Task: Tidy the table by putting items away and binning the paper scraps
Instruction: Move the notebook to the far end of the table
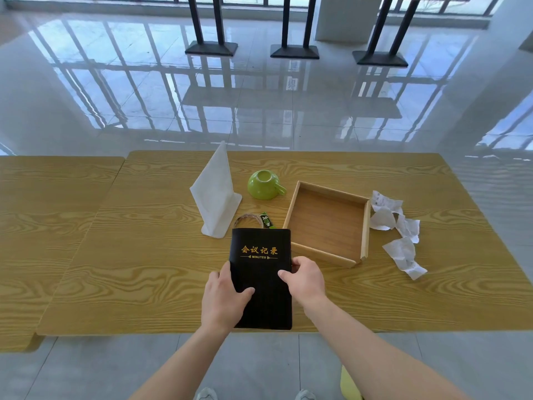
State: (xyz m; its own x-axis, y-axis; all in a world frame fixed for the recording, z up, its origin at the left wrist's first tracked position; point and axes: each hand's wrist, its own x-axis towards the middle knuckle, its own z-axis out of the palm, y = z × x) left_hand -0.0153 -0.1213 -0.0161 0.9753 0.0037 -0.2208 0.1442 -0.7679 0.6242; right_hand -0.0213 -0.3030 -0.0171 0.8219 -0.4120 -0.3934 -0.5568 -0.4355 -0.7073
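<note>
Near the front edge of the pale wood-grain desk [144, 269], I observe a black rectangular notebook with gold lettering on its cover [261, 272], held between both hands. My left hand [223, 301] grips the notebook's left edge, thumb laid across the cover and the other fingers hidden beneath. My right hand [307, 280] clasps the right edge, thumb on the cover, fingers curled round the side. The notebook's near end reaches the desk's front edge; whether it lies flat on the desk or is raised off it I cannot tell.

Just beyond the notebook's far edge, partly hidden by it, sits a roll of clear tape [248, 220], with a small green packet [267, 220] just beside it on the right. Right of these stands a shallow open wooden tray [364, 226], its near left corner close to my right hand. Crumpled white paper scraps [399, 229] lie on the desk along the tray's right side, in a loose line running toward me.

Left of the tape, a white folded napkin [216, 197] stands upright in a peaked shape. Behind the tape, a green ceramic cup [264, 184] rests upside down, handle pointing right. Beyond the desk, a glossy tiled floor [259, 96] reflects window frames.
</note>
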